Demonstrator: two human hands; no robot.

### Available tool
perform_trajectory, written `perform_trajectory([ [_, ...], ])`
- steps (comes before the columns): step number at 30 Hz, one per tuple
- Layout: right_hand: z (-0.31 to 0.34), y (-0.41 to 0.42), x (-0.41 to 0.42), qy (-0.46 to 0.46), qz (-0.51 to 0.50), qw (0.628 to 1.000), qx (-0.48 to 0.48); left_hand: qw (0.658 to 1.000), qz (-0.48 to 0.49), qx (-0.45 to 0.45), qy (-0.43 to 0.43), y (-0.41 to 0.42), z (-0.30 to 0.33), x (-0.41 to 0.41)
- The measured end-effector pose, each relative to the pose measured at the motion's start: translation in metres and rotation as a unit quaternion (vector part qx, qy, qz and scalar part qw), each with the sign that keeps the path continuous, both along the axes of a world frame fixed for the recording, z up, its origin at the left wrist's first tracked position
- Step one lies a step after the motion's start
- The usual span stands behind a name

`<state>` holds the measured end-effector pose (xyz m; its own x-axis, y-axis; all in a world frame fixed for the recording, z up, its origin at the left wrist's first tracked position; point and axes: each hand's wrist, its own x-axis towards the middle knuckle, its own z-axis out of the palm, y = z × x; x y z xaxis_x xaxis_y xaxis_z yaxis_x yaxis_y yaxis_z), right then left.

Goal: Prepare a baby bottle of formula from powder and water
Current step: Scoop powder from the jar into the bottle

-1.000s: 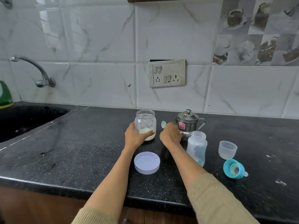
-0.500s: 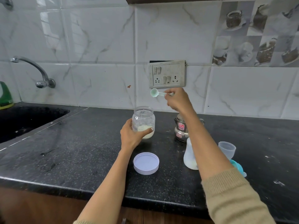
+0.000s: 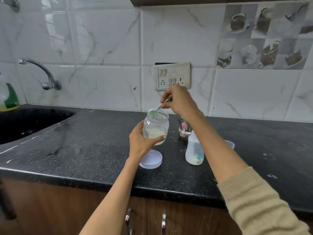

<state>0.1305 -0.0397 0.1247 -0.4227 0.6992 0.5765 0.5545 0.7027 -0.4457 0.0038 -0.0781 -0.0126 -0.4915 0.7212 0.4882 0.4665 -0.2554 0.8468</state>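
The person's left hand (image 3: 141, 142) was wrapped around a clear powder jar (image 3: 156, 127), holding it tilted and apparently lifted off the black countertop (image 3: 84, 150), with pale powder lying in its bottom; the right hand (image 3: 179, 99) pinched the handle of a small green scoop (image 3: 153, 111) between thumb and fingers, the scoop's bowl poised at the jar's open mouth. The jar's white lid (image 3: 151, 159) lay flat on the countertop just below the jar; the open baby bottle (image 3: 194, 150) stood to the right of it, partly behind the right forearm, with a small steel pot (image 3: 184, 129) behind it.
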Motion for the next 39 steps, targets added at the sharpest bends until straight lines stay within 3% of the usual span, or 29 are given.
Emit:
perform_trajectory([
  [7,-0.011,-0.006,-0.001,-0.126,-0.006,0.992,0.022,1.0,-0.008,0.019,0.013,-0.012,0.004,0.01],
  [11,-0.017,-0.008,-0.004,-0.215,-0.035,0.971,0.098,0.999,-0.013,0.024,0.025,-0.017,0.006,0.012],
  [17,-0.024,-0.008,-0.003,-0.267,-0.042,0.948,0.169,0.999,-0.005,0.028,0.03,-0.019,0.001,0.013],
  [22,-0.024,-0.003,-0.004,-0.32,-0.046,0.94,0.11,0.999,-0.001,0.037,0.04,-0.021,-0.001,0.017],
  [27,-0.014,-0.004,-0.001,-0.37,-0.017,0.928,-0.042,0.997,-0.002,0.045,0.057,-0.021,-0.001,0.02],
  [32,-0.016,0.01,0.0,-0.264,0.055,0.949,-0.16,0.997,0.021,0.029,0.064,-0.019,-0.002,0.018],
  [39,-0.024,0.02,0.006,-0.08,0.034,0.954,-0.286,0.995,0.037,-0.004,0.088,-0.015,0.0,0.017],
])
